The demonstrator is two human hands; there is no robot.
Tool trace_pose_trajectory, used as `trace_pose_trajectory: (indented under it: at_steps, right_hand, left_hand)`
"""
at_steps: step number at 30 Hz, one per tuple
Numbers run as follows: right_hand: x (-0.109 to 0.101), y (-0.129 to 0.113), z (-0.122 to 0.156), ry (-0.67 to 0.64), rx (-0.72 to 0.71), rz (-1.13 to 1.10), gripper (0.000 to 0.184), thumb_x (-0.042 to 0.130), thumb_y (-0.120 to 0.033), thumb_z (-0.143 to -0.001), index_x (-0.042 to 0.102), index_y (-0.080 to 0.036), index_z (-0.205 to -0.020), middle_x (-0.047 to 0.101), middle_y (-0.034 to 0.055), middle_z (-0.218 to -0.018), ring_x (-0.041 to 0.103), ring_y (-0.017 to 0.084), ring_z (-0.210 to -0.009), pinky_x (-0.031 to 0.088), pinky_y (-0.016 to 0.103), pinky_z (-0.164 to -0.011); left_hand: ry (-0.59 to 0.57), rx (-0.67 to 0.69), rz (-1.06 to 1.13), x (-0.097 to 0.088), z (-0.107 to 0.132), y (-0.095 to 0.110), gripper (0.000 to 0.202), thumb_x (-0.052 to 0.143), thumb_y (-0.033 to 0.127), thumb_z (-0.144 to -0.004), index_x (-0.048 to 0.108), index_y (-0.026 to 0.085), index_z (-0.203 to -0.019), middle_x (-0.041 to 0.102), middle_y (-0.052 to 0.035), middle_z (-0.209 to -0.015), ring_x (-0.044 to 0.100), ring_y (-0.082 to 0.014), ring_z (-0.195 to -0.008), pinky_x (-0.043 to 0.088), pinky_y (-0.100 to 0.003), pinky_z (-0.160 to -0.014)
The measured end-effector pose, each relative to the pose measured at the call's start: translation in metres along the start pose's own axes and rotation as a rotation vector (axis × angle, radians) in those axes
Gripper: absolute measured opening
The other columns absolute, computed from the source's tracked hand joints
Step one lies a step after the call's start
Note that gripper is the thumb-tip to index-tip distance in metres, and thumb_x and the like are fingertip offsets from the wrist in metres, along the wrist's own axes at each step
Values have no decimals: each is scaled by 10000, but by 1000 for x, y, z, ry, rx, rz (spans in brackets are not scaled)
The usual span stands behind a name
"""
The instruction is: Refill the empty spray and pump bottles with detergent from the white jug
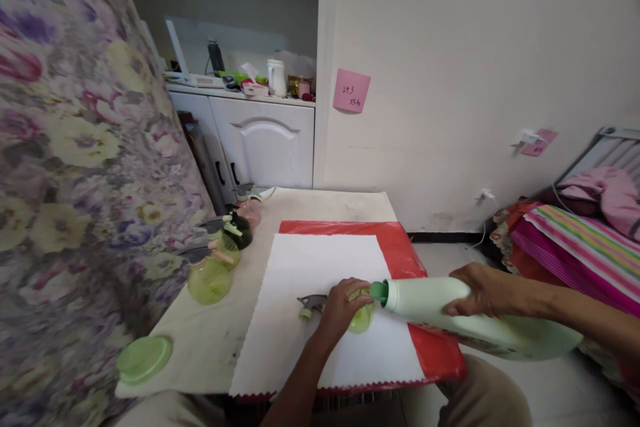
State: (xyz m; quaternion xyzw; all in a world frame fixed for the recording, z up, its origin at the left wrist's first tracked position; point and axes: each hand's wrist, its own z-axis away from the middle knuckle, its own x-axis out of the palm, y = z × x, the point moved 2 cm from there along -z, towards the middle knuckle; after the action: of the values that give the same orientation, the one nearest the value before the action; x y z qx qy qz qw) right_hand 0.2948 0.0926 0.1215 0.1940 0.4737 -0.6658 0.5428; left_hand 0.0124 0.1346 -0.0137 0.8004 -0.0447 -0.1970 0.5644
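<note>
My right hand (475,293) grips a large pale green jug (525,337) by its handle area, tilted nearly flat. Its green spout (379,291) points left, right at the mouth of a small yellow-green bottle (361,319). Around the top of that bottle my left hand (349,300) is closed, steadying it on the white cloth (320,260). A grey spray head (313,307) with a light green collar lies on the cloth just left of my left hand. Whether liquid is flowing cannot be made out.
Several spray bottles (209,281) line the table's left side. A green cap (145,358) lies at the near left corner. Red plastic sheeting (400,250) lies under the cloth. A floral curtain (100,147) hangs at left; a bed (565,233) stands at right.
</note>
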Motion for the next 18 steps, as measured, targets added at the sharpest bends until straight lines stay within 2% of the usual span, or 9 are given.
trace_pose_trajectory:
  at_steps: [3, 18]
  right_hand:
    - [0, 2, -2, 9, -36, 15, 395, 635, -567, -728, 619, -185, -827, 630, 16, -633, 549, 132, -526, 346, 205, -431]
    - [-1, 4, -2, 9, -28, 33, 372, 641, -556, -731, 633, -199, -837, 656, 15, -668, 568, 136, -542, 370, 211, -448]
  left_hand:
    - [-1, 1, -2, 0, 0, 0, 188, 674, 249, -757, 735, 231, -934, 715, -48, -935, 616, -230, -927, 442, -323, -852]
    - [5, 3, 8, 1, 0, -1, 196, 675, 235, -756, 734, 218, -942, 716, -41, -934, 623, -221, -919, 436, -307, -844]
